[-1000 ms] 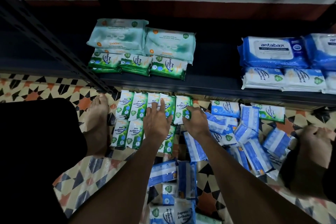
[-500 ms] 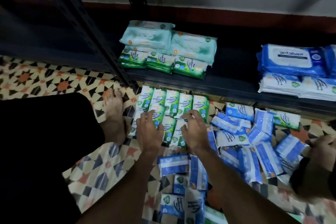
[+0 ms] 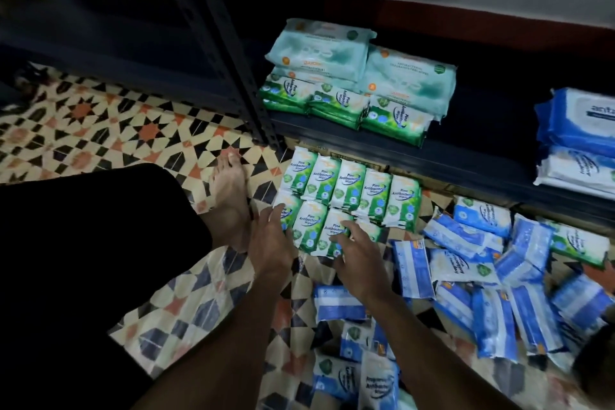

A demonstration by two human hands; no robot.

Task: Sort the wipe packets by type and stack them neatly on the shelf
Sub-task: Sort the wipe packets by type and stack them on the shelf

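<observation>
**Both grips down on the green pine wipes, floor level**

Head cam, the only view here. The left grip [image 3: 271, 245] is reaching out with straight fingers, released. Its fingertips are pressing against the left edge of the near row of green packets [image 3: 311, 226] lying on the patterned floor [image 3: 100, 130]. The right grip [image 3: 361, 263] is sitting just beside it, released too, with its fingers spread and resting flat on top of the same row, nothing pinched. So that row is lying partly between the two grips and partly under the right one.

Straight beyond the fingertips, the far row of green packets [image 3: 349, 190], five of them, is lying side by side and touching the near row. It's sitting right up against the foot of the shelf [image 3: 466, 158].

To the right of the right grip, a loose pile of blue packets [image 3: 482, 276] is sprawling over the floor, lots of them overlapping. More are lying around the right forearm. A stray green packet [image 3: 579, 243] is sitting at the far edge of that pile.

Further beyond both grips, up on the shelf, stacked green packets [image 3: 342, 101] are sitting at the front, with pale teal packs [image 3: 332, 46] lying on and behind them. Well off to the right, big blue packs [image 3: 579, 120] are piling up on the same shelf. Just left of the left grip, a bare foot [image 3: 229, 196] is resting on the floor.
</observation>
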